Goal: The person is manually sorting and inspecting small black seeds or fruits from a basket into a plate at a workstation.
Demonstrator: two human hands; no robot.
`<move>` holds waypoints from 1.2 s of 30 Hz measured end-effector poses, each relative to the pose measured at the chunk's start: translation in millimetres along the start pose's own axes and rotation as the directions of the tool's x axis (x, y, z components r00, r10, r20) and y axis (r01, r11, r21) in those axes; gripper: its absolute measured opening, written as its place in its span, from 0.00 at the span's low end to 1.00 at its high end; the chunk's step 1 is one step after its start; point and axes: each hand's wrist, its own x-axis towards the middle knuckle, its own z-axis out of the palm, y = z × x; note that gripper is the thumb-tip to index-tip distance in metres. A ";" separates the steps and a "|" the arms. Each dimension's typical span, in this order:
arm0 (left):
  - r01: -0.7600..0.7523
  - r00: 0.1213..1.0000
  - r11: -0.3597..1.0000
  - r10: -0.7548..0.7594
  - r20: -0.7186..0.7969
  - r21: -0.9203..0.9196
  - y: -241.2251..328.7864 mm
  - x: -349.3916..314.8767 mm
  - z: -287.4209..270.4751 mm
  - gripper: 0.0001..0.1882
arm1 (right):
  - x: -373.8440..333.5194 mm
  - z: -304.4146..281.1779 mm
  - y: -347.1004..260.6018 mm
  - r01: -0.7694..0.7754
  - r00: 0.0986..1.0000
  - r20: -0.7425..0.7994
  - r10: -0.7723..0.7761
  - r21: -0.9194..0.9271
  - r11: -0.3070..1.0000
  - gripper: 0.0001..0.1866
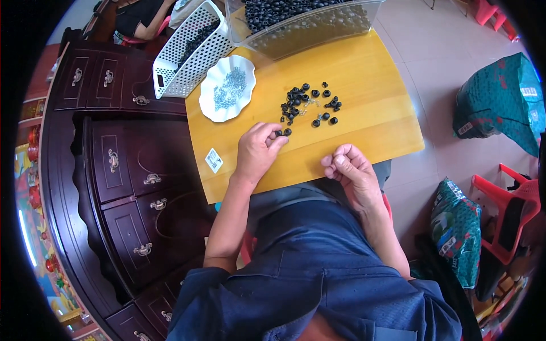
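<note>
My left hand [259, 150] is closed near the table's front, thumb and forefinger pinched around a small black round part [278, 133]. A second black round part [288, 132] sits right at those fingertips; whether it is gripped too is unclear. My right hand [355, 173] hovers over the front edge, its fingers curled to the thumb in a pinch. What lies inside that pinch, if anything, is too small to make out. Beyond both hands, a loose pile of black round parts [294, 102] is spread on the yellow table [364, 96], with small clear pieces [310, 104] among them.
A white scalloped dish [213, 112] holds small clear pieces. Behind it are a white perforated basket [165, 82] and a clear bin [296, 45], both containing black parts. Dark wooden drawers [133, 142] line the left. Green sacks [489, 99] and a red chair [500, 210] stand right.
</note>
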 end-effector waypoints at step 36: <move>-0.156 0.984 0.953 0.174 0.047 -0.258 55.7 8.2 7.9 0.13 | -1.6 -6.2 1.1 -0.027 0.999 0.041 0.030 -0.075 0.997 0.12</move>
